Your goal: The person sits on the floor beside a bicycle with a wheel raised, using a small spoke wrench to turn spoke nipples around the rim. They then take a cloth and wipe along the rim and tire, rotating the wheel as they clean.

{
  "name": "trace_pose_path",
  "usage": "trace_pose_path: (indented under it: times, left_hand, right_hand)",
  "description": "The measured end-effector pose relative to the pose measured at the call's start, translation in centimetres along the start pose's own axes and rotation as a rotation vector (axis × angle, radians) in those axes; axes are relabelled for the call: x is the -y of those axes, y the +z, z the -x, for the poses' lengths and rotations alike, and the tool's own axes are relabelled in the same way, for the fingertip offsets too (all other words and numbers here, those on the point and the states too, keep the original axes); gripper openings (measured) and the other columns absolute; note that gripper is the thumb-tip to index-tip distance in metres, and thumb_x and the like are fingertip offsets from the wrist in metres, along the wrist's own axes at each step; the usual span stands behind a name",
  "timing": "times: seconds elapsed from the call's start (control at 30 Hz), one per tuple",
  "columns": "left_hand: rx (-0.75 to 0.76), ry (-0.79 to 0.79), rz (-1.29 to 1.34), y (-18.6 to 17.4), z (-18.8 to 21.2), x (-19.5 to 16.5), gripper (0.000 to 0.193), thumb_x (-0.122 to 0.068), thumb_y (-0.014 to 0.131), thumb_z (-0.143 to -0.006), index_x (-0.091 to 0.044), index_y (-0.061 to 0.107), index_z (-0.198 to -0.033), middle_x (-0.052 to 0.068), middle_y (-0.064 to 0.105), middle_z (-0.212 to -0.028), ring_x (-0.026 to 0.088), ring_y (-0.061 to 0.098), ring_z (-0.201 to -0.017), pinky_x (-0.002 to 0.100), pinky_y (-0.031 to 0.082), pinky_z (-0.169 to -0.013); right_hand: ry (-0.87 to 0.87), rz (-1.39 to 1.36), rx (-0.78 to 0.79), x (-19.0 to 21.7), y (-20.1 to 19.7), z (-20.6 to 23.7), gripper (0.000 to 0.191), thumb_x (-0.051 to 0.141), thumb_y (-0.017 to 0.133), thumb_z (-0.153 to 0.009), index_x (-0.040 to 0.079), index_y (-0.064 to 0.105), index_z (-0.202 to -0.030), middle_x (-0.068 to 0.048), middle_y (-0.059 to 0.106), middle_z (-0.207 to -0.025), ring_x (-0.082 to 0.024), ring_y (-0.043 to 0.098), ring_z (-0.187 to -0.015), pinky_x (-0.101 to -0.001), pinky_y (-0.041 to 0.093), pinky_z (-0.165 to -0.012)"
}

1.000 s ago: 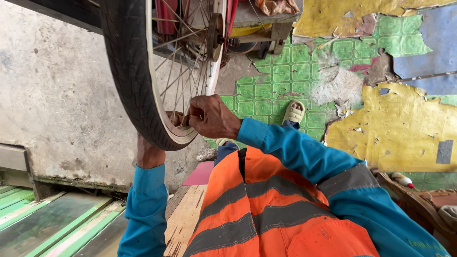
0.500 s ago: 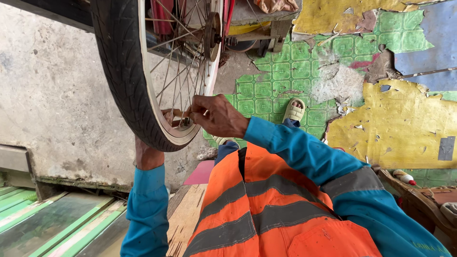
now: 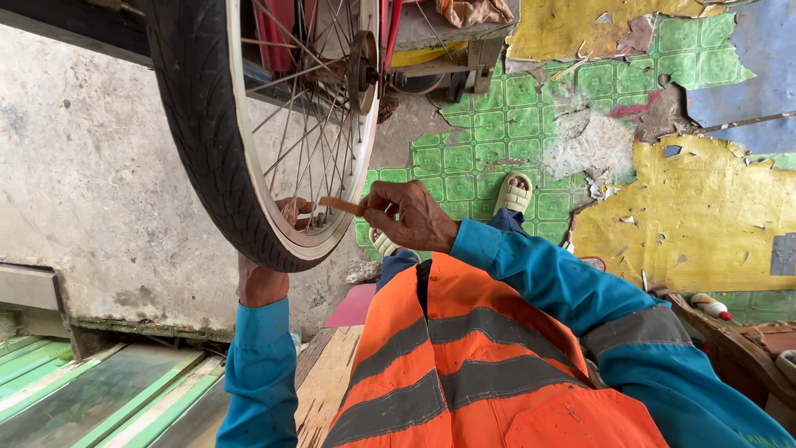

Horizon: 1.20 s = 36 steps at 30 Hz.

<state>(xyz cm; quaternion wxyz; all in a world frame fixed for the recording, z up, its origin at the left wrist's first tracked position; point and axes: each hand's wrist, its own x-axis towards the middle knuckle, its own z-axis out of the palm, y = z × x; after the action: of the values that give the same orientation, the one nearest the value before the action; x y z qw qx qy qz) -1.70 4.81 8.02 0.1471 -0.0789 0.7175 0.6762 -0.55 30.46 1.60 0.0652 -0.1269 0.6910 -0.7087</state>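
A bicycle wheel with a black tyre (image 3: 199, 141), white rim and thin spokes hangs in front of me. My left hand (image 3: 261, 282) grips the tyre's lowest part from below, and its fingertips show through the spokes. My right hand (image 3: 414, 220) is just right of the rim. It pinches a small flat brown strip (image 3: 338, 204) whose tip points in among the spokes near the rim. I wear blue sleeves and an orange vest (image 3: 489, 365) with grey stripes.
The wheel's hub (image 3: 362, 70) and a red frame part sit above. My feet in pale sandals (image 3: 516, 192) rest on a worn floor of green patterned and peeling yellow covering. A rough concrete wall is at left, with green boards (image 3: 75, 390) at the lower left.
My right hand has drawn back from the rim towards the right, and the brown strip now shows between its fingers. The left hand keeps its hold on the tyre.
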Motion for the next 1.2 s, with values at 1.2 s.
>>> trace_pose_path:
  times: [1.2]
  left_hand:
    - [0.126,-0.098,0.337,-4.9,-0.8,9.8,0.055,-0.019,0.080,-0.089,-0.012,0.053,-0.137,0.005,0.059,-0.137,0.016,0.060,-0.129,0.035,0.053,-0.110]
  right_hand:
    - [-0.304,0.195,-0.153,-0.1,3.3,-3.2,0.020,0.010,0.084,-0.078,0.007,0.065,-0.074,-0.016,0.066,-0.099,-0.025,0.068,-0.089,-0.0367,0.057,-0.065]
